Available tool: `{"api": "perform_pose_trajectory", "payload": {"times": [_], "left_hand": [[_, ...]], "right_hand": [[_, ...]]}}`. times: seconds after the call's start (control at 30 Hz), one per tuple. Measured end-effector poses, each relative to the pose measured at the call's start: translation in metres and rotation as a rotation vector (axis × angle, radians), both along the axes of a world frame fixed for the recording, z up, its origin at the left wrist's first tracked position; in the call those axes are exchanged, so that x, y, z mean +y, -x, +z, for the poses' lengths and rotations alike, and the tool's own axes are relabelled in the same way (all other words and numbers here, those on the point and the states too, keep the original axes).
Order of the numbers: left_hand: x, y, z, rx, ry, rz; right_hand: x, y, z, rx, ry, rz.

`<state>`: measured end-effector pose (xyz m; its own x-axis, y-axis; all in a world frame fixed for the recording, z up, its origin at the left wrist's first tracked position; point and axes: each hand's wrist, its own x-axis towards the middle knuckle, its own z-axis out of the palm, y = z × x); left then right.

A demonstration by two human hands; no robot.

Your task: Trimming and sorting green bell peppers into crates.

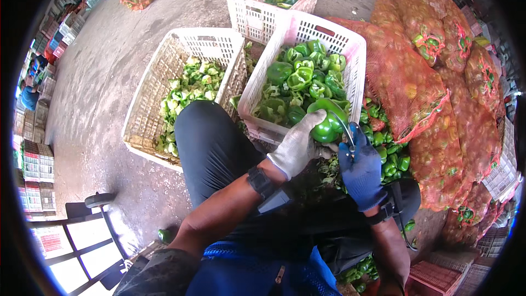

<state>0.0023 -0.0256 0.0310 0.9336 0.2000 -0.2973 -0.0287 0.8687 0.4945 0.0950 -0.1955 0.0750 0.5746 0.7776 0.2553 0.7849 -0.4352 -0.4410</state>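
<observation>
My left hand (296, 144), in a white knit glove, holds a large green bell pepper (327, 121) over the near right corner of a white plastic crate (263, 121). In a blue-coated glove, my right hand (358, 164) grips a curved metal blade (345, 126) whose edge lies against the pepper's right side. Cut, hollowed green bell peppers (302, 77) fill much of that crate. To its left, a dirty white crate (144, 90) holds trimmed pepper cores (193, 86). Whole green peppers (392, 162) lie in a heap beside my right hand.
Red mesh sacks of peppers (402, 74) are piled on the right. Another white crate (250, 12) with some green peppers stands beyond. At lower left is a wheeled metal frame (74, 238). A loose pepper (164, 235) lies on the floor. Far left, a person in blue (29, 96) is near stacked crates.
</observation>
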Motion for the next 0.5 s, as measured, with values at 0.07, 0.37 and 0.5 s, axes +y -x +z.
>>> {"api": "perform_pose_trajectory", "payload": {"times": [0.07, 0.37, 0.5], "left_hand": [[-0.001, 0.001, -0.001, -0.006, -0.011, 0.013], [-0.002, 0.008, -0.001, 0.101, -0.197, 0.056], [-0.009, 0.012, 0.011, 0.173, -0.331, 0.148]], "right_hand": [[0.006, 0.006, -0.004, 0.015, -0.004, -0.073], [0.018, 0.009, -0.022, -0.062, 0.089, -0.096], [0.025, 0.011, -0.042, -0.074, 0.139, -0.128]]}}
